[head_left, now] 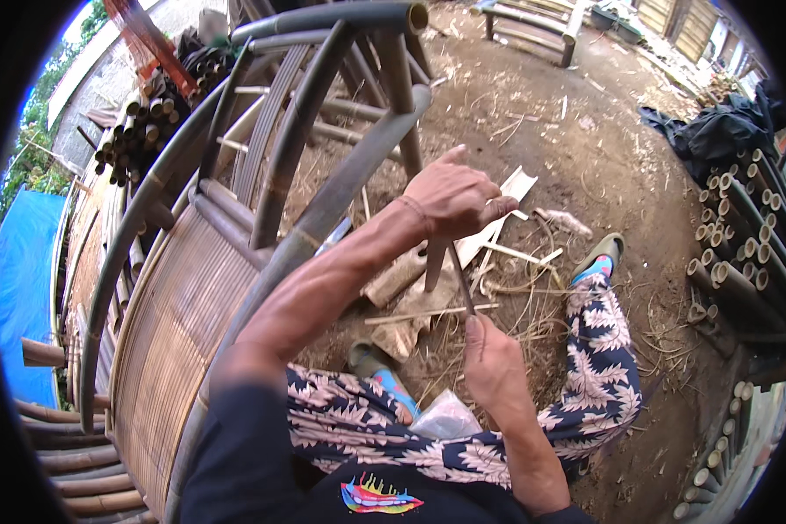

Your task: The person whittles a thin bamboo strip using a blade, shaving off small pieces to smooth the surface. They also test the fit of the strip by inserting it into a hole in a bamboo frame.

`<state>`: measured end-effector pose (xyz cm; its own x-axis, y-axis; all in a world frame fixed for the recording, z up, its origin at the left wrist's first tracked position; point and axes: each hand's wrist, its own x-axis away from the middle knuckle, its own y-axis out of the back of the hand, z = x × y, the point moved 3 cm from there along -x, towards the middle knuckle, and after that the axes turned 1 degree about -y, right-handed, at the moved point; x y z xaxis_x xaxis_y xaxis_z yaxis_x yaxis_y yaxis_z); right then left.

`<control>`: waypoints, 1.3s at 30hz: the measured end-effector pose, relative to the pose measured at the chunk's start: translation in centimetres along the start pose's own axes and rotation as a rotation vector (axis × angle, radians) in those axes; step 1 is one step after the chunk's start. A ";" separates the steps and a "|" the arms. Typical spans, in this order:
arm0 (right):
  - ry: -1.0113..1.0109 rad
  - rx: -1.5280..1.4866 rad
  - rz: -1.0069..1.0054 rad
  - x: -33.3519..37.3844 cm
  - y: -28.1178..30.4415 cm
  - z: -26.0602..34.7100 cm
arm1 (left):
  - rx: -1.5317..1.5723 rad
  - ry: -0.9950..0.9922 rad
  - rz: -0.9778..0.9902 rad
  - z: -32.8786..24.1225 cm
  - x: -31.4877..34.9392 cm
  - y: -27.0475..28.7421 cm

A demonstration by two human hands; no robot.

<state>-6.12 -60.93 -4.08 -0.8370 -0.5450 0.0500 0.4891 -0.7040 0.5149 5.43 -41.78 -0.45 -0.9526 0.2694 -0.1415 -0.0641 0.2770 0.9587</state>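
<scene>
My left hand (pixel 452 196) is closed and raised in front of me, its forearm passing beside a bamboo chair (pixel 179 301). A flat, tapered brownish piece (pixel 434 265) points down from beneath its fingers. Lower and nearer, my right hand (pixel 493 362) grips a thin dark strip (pixel 461 281), thumb laid along it; whether this is a blade or bamboo I cannot tell. The strip's upper end reaches up close to my left hand. Below both hands lie a pale split bamboo length (pixel 508 203), a rough wooden block (pixel 408 330) and several thin shavings.
Between my legs rests a clear plastic bag (pixel 445 417). Cut bamboo poles (pixel 742 231) are stacked at right under dark cloth (pixel 716 131), with more poles (pixel 135 131) at far left. A blue tarp (pixel 26 271) hangs left. A low bamboo bench (pixel 528 37) stands at the back.
</scene>
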 end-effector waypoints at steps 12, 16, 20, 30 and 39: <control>0.073 0.609 -0.037 -4.3 3.9 -0.4 | -0.106 0.009 0.232 1.9 -2.9 0.0; -0.123 0.344 0.258 -5.4 2.3 -0.5 | -0.090 0.161 0.391 5.0 -2.7 -0.2; -0.438 0.295 0.388 -4.9 -7.5 -14.7 | -0.383 0.278 0.761 5.2 -3.5 1.4; -0.566 0.218 0.352 2.3 -3.3 -20.1 | -0.520 0.359 0.954 7.7 5.8 -4.9; 0.171 0.011 -0.313 -2.3 5.6 -13.1 | 1.141 0.861 0.254 0.2 15.8 -4.8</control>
<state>1.71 -69.57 -12.54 -0.8923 -0.3727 -0.2548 0.2122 -0.8444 0.4920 -9.26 -38.70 -7.34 -0.8083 -0.0904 0.5818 0.0065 0.9867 0.1624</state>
